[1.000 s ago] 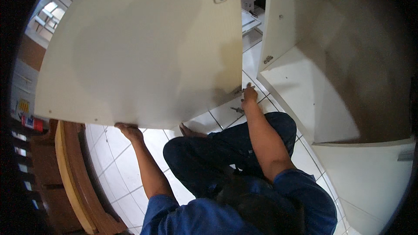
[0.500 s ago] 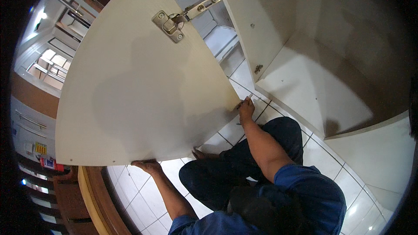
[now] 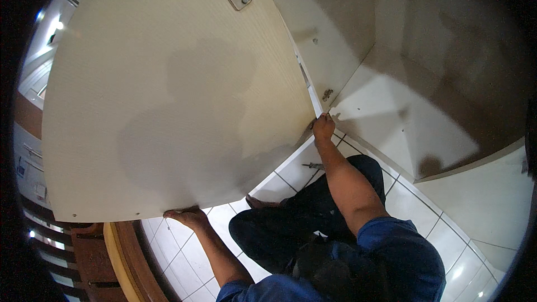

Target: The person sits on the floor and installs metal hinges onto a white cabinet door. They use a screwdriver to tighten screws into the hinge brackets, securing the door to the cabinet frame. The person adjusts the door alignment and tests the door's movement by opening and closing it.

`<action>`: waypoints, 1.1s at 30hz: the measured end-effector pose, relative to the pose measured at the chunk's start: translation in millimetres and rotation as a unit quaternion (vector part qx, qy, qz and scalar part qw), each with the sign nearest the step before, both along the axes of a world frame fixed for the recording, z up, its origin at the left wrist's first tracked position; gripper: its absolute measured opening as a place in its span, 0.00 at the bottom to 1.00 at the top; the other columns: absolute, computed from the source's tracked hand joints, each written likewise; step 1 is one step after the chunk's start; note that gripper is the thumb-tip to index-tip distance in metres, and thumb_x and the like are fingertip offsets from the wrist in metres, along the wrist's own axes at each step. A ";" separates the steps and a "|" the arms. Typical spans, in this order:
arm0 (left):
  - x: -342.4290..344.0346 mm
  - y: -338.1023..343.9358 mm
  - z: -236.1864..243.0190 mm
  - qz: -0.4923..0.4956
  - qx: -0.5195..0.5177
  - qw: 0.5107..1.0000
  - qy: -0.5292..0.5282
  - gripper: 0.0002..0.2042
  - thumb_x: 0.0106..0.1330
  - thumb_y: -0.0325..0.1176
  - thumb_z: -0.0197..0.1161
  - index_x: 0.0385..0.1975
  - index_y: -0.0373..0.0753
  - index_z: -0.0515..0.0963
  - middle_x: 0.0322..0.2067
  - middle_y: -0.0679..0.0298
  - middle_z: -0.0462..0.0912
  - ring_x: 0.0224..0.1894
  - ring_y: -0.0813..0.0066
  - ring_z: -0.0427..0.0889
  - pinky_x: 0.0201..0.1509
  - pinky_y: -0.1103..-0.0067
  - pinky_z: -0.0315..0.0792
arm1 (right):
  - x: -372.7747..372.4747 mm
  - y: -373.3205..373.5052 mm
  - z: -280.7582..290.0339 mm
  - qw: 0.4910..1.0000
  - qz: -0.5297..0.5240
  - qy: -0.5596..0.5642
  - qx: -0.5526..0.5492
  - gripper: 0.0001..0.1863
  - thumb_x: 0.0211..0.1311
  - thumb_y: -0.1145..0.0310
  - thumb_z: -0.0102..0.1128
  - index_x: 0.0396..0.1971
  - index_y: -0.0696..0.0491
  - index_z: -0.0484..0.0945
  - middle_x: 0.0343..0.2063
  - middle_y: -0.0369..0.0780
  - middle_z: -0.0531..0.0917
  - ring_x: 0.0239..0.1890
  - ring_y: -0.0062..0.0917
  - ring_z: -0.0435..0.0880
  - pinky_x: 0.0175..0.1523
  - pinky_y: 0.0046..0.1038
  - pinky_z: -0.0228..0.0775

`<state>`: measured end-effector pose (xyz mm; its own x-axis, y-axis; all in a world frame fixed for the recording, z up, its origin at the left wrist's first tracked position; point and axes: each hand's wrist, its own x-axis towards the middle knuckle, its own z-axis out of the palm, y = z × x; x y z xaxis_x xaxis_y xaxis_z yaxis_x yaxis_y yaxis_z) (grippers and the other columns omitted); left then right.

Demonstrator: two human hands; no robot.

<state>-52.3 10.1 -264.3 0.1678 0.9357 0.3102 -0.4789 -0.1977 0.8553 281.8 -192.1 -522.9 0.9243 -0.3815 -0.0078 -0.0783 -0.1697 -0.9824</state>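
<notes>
- Grasping door panel [image 3: 184, 95], lower left: left hand [image 3: 189, 218];
- clenched at its corner, right of centre: right hand [image 3: 324, 127];
- cabinet [image 3: 386, 95], right: metal plate [image 3: 327, 95] on inner wall [image 3: 344, 28]

Head-worn fisheye looks down from near above both hands [image 3: 324, 127]

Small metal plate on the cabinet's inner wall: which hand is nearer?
Right. In the picture, the right hand is just below the metal plate, by a corner of the door; the left hand is farther off, lower left, at the door's bottom edge.
</notes>
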 end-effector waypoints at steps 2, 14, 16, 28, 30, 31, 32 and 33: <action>-0.4 -3.4 -4.5 -0.017 0.009 1.000 0.024 0.50 0.51 0.78 0.39 0.67 0.47 0.45 0.67 0.54 0.45 0.69 0.54 0.45 0.70 0.56 0.47 | 14.4 -7.9 -7.3 0.976 0.062 -0.046 -0.202 0.10 0.56 0.68 0.51 0.28 0.57 0.79 0.27 0.47 0.80 0.31 0.39 0.81 0.40 0.40 0.72; 14.2 -21.2 3.9 -0.005 0.001 1.000 0.004 0.47 0.56 0.74 0.40 0.68 0.47 0.42 0.67 0.52 0.43 0.69 0.52 0.45 0.70 0.56 0.46 | 46.0 -10.3 -27.6 0.988 0.101 -0.024 -0.117 0.08 0.53 0.70 0.52 0.24 0.56 0.79 0.30 0.46 0.82 0.33 0.37 0.82 0.39 0.39 0.72; 15.3 -12.6 0.0 -0.016 -0.001 1.000 0.016 0.47 0.55 0.75 0.40 0.68 0.47 0.41 0.67 0.52 0.43 0.69 0.52 0.45 0.70 0.56 0.46 | 57.1 -5.4 -62.4 0.995 0.088 -0.046 -0.021 0.08 0.56 0.70 0.50 0.24 0.57 0.77 0.28 0.44 0.80 0.31 0.33 0.80 0.36 0.35 0.71; 29.1 -43.4 10.7 -0.009 0.004 0.999 0.042 0.50 0.53 0.76 0.42 0.68 0.46 0.40 0.67 0.50 0.40 0.69 0.53 0.44 0.70 0.57 0.48 | 71.5 -3.8 -83.4 0.983 0.122 -0.068 0.115 0.10 0.60 0.67 0.51 0.33 0.57 0.77 0.28 0.38 0.77 0.27 0.23 0.74 0.30 0.27 0.71; 27.2 -40.7 10.8 -0.021 0.010 0.999 0.047 0.50 0.53 0.76 0.42 0.68 0.46 0.40 0.67 0.50 0.40 0.69 0.53 0.44 0.70 0.57 0.49 | 73.6 -5.5 -82.4 0.983 0.116 -0.066 0.124 0.10 0.60 0.68 0.53 0.35 0.58 0.78 0.29 0.37 0.78 0.28 0.22 0.75 0.29 0.26 0.71; 25.7 -34.6 6.6 -0.031 0.009 0.998 0.045 0.50 0.53 0.75 0.42 0.68 0.46 0.40 0.67 0.50 0.40 0.69 0.53 0.44 0.70 0.57 0.49 | 74.3 -4.9 -81.8 0.981 0.109 -0.070 0.145 0.10 0.61 0.68 0.54 0.36 0.58 0.78 0.29 0.37 0.78 0.28 0.22 0.75 0.29 0.26 0.71; 23.7 -29.6 4.0 -0.042 0.009 0.998 0.043 0.49 0.54 0.75 0.42 0.68 0.46 0.40 0.67 0.50 0.40 0.69 0.53 0.44 0.70 0.57 0.49 | 74.7 -4.3 -81.4 0.974 0.090 -0.080 0.194 0.10 0.61 0.68 0.54 0.37 0.58 0.79 0.29 0.36 0.79 0.27 0.22 0.75 0.29 0.25 0.71; 27.6 -37.0 6.1 -0.030 -0.004 0.999 0.045 0.50 0.53 0.75 0.42 0.68 0.46 0.41 0.67 0.51 0.41 0.69 0.52 0.45 0.70 0.57 0.49 | 74.7 -5.3 -79.5 0.968 0.081 -0.081 0.221 0.11 0.61 0.68 0.54 0.38 0.58 0.79 0.29 0.36 0.79 0.27 0.21 0.75 0.29 0.25 0.71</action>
<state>-24.8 -26.9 -258.2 0.2502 0.9258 0.2833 -0.4108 -0.1635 0.8970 356.5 -197.4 -602.4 0.9746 -0.2234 0.0138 0.0762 0.2735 -0.9588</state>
